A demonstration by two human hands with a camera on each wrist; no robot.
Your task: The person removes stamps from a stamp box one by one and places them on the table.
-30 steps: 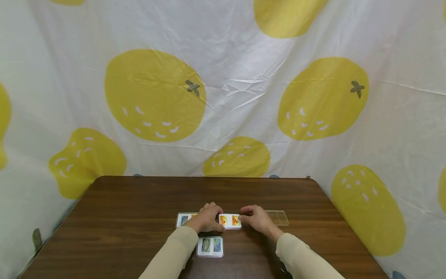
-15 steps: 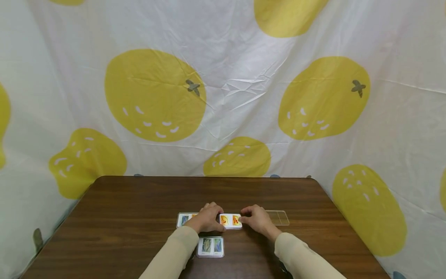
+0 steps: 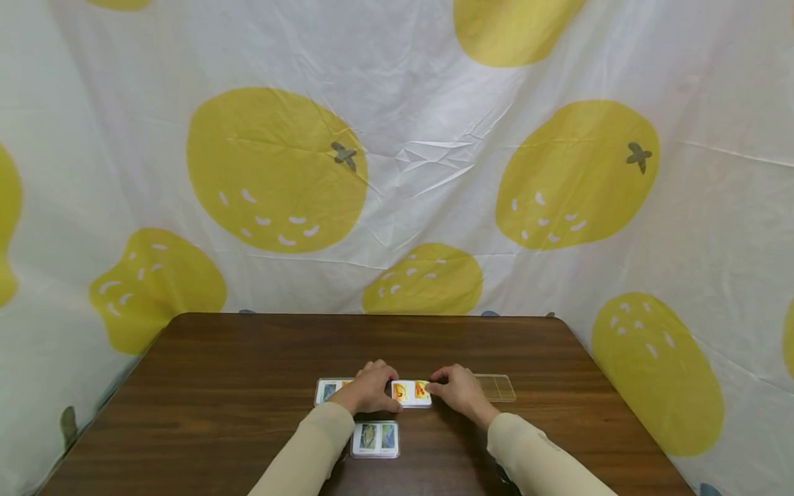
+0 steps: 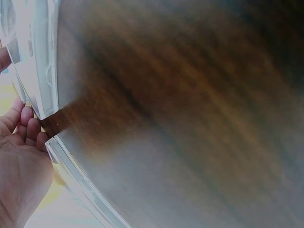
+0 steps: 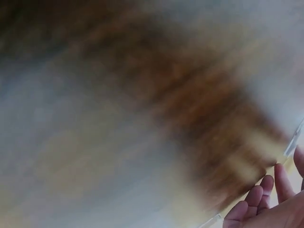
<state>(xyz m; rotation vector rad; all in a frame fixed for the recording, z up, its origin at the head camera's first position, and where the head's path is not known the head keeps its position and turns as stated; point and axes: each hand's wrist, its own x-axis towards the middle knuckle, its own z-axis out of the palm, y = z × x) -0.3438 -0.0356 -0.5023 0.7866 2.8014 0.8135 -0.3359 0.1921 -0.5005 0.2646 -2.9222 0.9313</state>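
Near the table's middle, a white picture card point(image 3: 411, 393) with two orange images lies between the hands. My left hand point(image 3: 369, 388) grips its left end, index finger at the far corner and thumb at the near one. On the right, my right hand point(image 3: 460, 391) pinches the card's edge, the thumb overlapping the right-hand image. Partly under the left hand is a clear case point(image 3: 327, 391) with blue and orange pictures. Closer to the person sits another clear case point(image 3: 375, 439) with greenish and blue pictures. Both wrist views are mostly blurred; loosely curled fingers point(image 4: 29, 124) show at the left wrist view's edge.
Right of the right hand lies a transparent divided tray point(image 3: 496, 388) on the dark wooden table point(image 3: 260, 351). Behind the table hangs a white cloth point(image 3: 428, 207) printed with large yellow fruit.
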